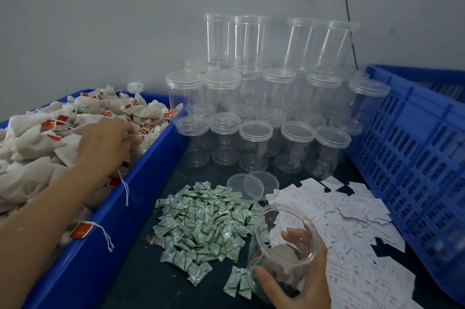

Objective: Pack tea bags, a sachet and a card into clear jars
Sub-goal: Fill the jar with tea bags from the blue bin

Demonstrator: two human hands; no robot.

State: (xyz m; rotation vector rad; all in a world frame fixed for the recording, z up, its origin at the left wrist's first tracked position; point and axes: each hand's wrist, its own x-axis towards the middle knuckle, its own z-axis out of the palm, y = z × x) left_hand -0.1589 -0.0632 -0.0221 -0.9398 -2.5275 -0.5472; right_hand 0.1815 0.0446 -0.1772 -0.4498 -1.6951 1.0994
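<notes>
Landmark: the heap of small green-and-white paper sachets (201,218) in the middle of the dark table top (141,281).
Left hand (105,142): left of and beyond the heap, reaching into the pale cloth tea bags with red tags (32,147). Its fingers bend down among them, blurred, so whether they pinch a bag cannot be told.
Tea bags' container: a solid blue plastic tub (120,228), just left of the heap.
Right hand (299,281): just right of the heap's near edge, wrapped round an open clear plastic jar (284,238), with the thumb on the near wall and the fingers on the far wall.
Jar: tilted, mouth up, lidless, with a few tea bags at its bottom.
White printed cards (352,213): strewn right of the heap.
Two loose clear lids (247,187): at the heap's far right edge.
Stacked, lidded clear jars (256,142): beyond the heap, against the wall.
Slotted blue crate (412,147): far right, past the cards.
</notes>
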